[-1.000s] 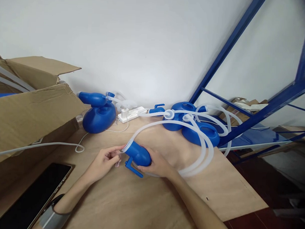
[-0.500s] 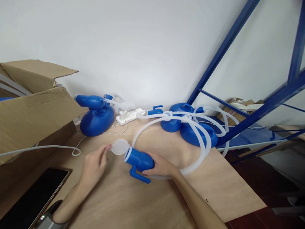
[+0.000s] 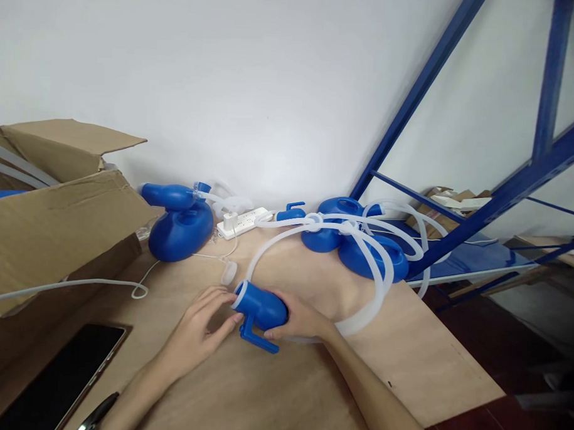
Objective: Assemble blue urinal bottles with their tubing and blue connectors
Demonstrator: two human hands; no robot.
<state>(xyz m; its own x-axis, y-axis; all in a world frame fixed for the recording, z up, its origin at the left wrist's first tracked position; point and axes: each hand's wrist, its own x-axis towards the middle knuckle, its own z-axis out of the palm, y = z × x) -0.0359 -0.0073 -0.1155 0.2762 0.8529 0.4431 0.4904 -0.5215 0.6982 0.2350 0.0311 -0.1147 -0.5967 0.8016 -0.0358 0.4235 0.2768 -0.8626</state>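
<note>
My right hand (image 3: 302, 320) grips the rear of a blue plastic funnel piece (image 3: 264, 307) that lies on its side on the wooden table (image 3: 271, 390), its small handle pointing down toward me. My left hand (image 3: 202, 325) is at the piece's open white-rimmed mouth with fingers stretched out, the fingertips touching the rim and holding nothing. A small translucent cap (image 3: 228, 273) lies on the table just behind the left hand. A translucent hose (image 3: 376, 287) loops from behind the blue piece toward the back.
An open cardboard box (image 3: 46, 225) fills the left. A dark tablet (image 3: 60, 376) lies at front left, a white cable (image 3: 77, 283) beside it. Blue jugs (image 3: 180, 229) (image 3: 365, 252) and a power strip (image 3: 245, 221) sit by the wall. A blue rack (image 3: 504, 185) stands right of the table.
My left hand pulled the translucent cap off the blue piece's mouth, left it on the table behind, and came back to the open mouth. The right hand kept its grip.
</note>
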